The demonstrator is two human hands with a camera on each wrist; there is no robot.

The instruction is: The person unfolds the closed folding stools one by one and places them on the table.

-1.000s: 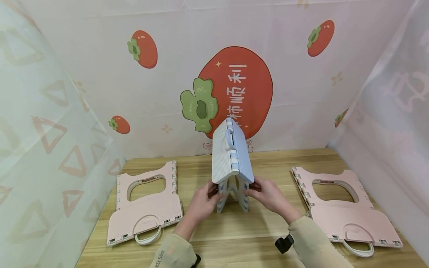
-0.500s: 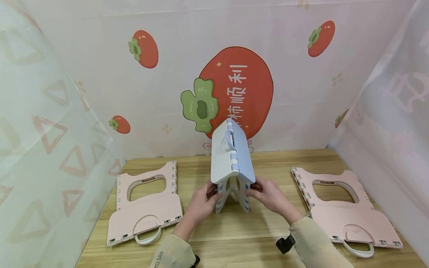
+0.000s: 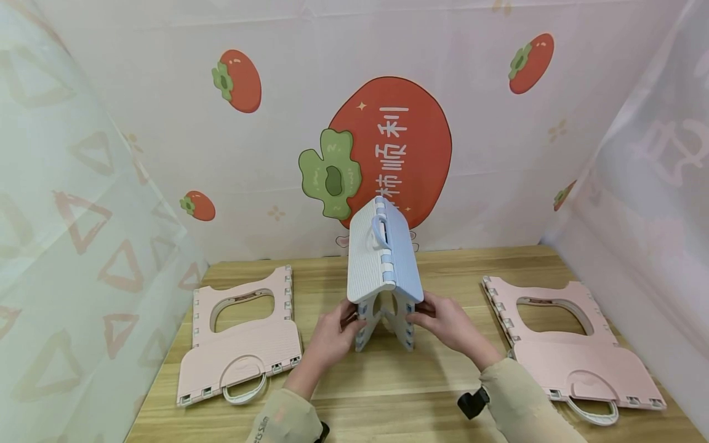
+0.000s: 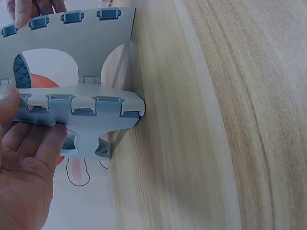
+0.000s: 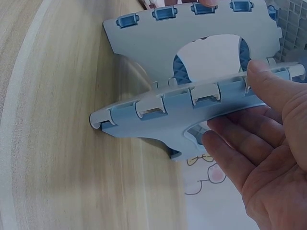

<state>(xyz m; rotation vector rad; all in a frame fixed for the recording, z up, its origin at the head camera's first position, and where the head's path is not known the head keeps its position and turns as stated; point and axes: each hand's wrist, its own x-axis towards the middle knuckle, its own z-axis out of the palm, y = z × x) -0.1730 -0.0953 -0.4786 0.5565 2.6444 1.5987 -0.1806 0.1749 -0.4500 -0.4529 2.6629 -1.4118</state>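
Observation:
A white and light-blue folding step stool stands half unfolded at the middle of the table, its top peaked like a roof with a blue carry loop along the ridge. My left hand pinches the near edge of its left leg panel, thumb on one side and fingers behind, as the left wrist view shows with that hand. On the other side my right hand grips the right leg panel between thumb and fingers. An arched cut-out shows in the far panel in both wrist views.
Two pink folded step stools lie flat on the wooden table, one at the left and one at the right, each with a white handle toward me. A printed cloth backdrop rises behind the table, and cloth hangs on both sides.
The leg panels of the blue and white stool have spread slightly wider, and the two hands have moved slightly apart with them. The pink stools have stayed put.

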